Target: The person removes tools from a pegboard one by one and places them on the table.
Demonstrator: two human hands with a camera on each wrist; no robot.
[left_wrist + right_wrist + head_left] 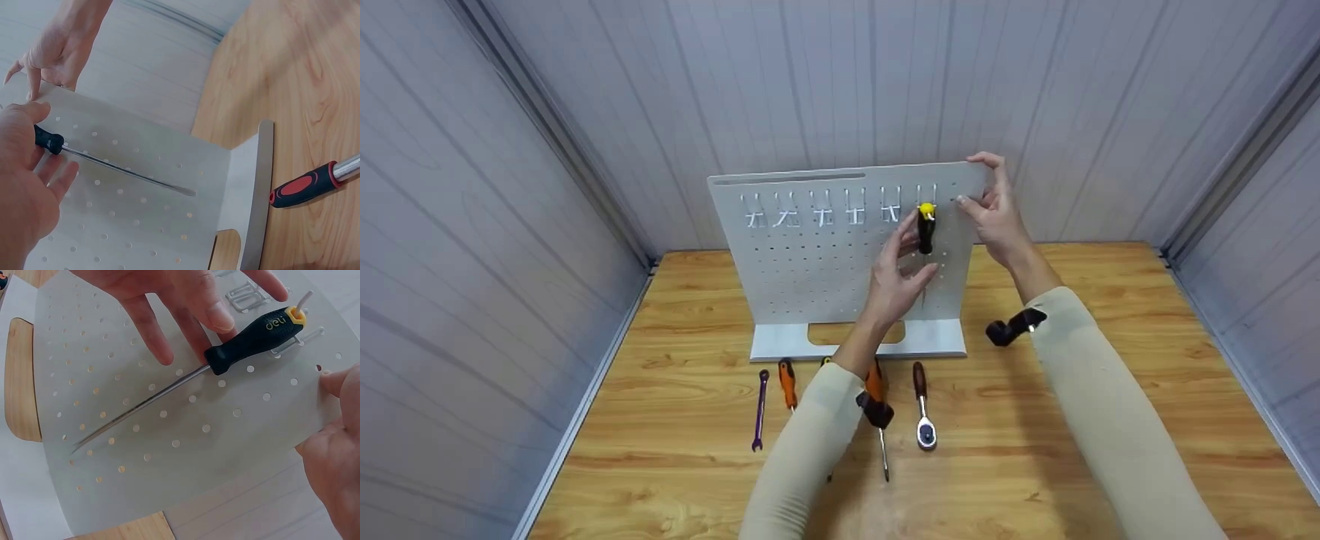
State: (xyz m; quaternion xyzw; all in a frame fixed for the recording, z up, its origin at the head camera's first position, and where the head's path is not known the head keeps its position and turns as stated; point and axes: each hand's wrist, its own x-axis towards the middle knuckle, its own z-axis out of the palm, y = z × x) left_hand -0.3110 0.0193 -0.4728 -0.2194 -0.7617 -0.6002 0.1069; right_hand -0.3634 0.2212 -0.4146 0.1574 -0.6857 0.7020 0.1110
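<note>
A black screwdriver point(926, 232) with a yellow end hangs on a hook at the right of the white pegboard point(802, 285). In the right wrist view, the hook's tip pokes through the end of the screwdriver handle point(253, 337), and its shaft slants across the holes. My left hand point(894, 285) is beside the handle, fingers spread loosely and thumb apart, not curled round it. With thumb in front and fingers over the top edge, my right hand point(997, 217) pinches the board's upper right corner.
More double hooks point(821, 210) line the board's top. Before its base lie a purple wrench point(760, 411), an orange-handled screwdriver point(787, 384), another orange-handled screwdriver point(874, 381) partly under my left sleeve, and a ratchet point(924, 412). Panel walls point(840, 82) enclose the wooden table point(675, 360).
</note>
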